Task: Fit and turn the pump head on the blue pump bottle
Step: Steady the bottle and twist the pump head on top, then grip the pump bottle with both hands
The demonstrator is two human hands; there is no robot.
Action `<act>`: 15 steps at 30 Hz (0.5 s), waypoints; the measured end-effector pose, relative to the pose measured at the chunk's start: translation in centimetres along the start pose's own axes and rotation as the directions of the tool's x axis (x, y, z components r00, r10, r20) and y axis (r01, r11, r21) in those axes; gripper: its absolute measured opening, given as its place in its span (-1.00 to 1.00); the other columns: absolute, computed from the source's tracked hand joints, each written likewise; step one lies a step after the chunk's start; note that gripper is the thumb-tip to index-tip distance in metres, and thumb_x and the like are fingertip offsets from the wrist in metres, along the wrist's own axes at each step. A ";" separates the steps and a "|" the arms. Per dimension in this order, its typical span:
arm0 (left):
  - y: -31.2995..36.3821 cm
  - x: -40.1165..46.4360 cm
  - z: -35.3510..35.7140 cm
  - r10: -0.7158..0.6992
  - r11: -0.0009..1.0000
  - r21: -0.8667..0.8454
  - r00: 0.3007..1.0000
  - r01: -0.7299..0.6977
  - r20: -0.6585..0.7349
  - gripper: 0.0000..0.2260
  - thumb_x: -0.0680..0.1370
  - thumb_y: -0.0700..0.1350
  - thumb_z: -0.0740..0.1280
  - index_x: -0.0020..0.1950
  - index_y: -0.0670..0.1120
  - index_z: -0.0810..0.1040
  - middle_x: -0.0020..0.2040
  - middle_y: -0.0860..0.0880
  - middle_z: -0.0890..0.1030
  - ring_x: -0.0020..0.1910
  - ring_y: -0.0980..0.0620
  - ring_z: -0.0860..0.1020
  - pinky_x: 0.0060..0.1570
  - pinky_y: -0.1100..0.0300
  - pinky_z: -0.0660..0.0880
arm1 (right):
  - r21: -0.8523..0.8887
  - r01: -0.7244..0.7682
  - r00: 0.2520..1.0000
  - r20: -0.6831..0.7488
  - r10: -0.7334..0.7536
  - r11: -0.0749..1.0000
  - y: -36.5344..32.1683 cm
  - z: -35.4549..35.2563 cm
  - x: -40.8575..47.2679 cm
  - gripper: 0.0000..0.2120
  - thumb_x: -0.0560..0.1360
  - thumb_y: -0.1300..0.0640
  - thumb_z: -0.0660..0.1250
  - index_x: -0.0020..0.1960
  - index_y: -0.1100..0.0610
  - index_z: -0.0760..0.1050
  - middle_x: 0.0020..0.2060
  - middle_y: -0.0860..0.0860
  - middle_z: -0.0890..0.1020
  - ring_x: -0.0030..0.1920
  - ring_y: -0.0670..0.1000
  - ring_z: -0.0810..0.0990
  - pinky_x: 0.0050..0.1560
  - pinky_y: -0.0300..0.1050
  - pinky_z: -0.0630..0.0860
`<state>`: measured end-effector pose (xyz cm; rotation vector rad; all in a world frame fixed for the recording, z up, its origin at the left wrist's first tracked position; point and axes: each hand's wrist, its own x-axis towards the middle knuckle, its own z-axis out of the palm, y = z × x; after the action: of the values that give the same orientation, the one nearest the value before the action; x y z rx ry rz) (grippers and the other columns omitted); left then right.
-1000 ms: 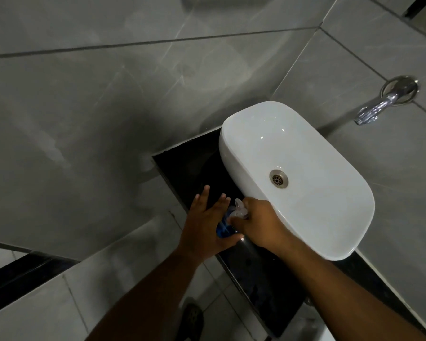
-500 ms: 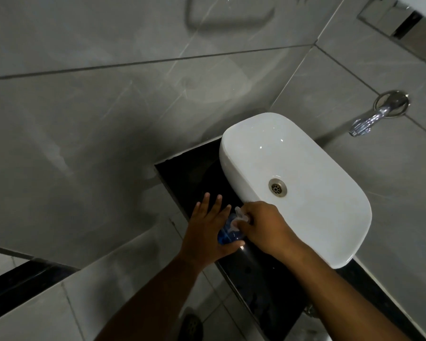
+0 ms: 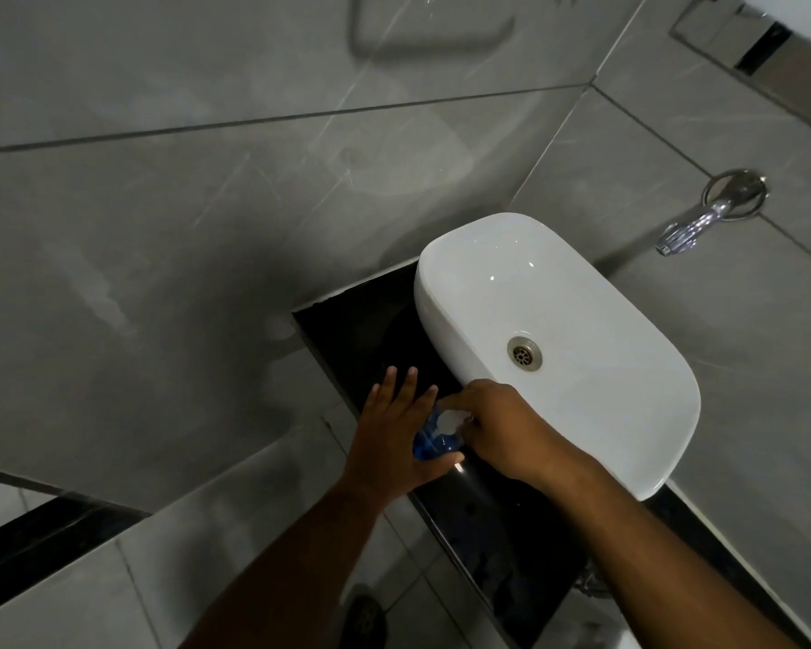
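Observation:
The blue pump bottle (image 3: 434, 445) stands on the black counter (image 3: 375, 334), just left of the white basin. My left hand (image 3: 394, 433) lies against the bottle's left side, thumb under it and fingers stretched out flat. On top of the bottle sits the white pump head (image 3: 450, 420), and my right hand (image 3: 506, 428) pinches it with fingers curled. Most of the bottle is hidden between the two hands.
A white oval basin (image 3: 595, 297) with a metal drain fills the counter to the right. A chrome tap (image 3: 689, 231) sticks out of the grey tiled wall behind it. A grey tiled wall closes the left side. The counter's front edge runs diagonally below my hands.
My right hand has shifted on the pump head, whose white top shows more clearly. The left hand keeps bracing the bottle. The camera has tilted, so everything sits lower in view.

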<state>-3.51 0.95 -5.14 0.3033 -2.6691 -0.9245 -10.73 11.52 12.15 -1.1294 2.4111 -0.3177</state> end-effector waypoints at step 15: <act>-0.7 -0.9 -2.8 -0.138 0.933 -0.279 0.942 0.227 0.305 0.14 0.20 0.36 0.48 0.50 0.18 -0.24 0.57 0.06 -0.04 0.49 0.09 0.03 0.37 0.13 0.12 | 0.638 -0.335 0.905 0.012 0.426 0.693 4.4 7.1 -2.9 -0.27 0.36 0.18 0.48 0.46 0.02 0.27 0.25 0.05 0.52 0.22 0.06 0.57 0.23 0.12 0.56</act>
<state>-1.67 -0.90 -3.64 0.3789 -2.7146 -1.5323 -8.50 16.46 5.18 -0.2938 2.2866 -0.9973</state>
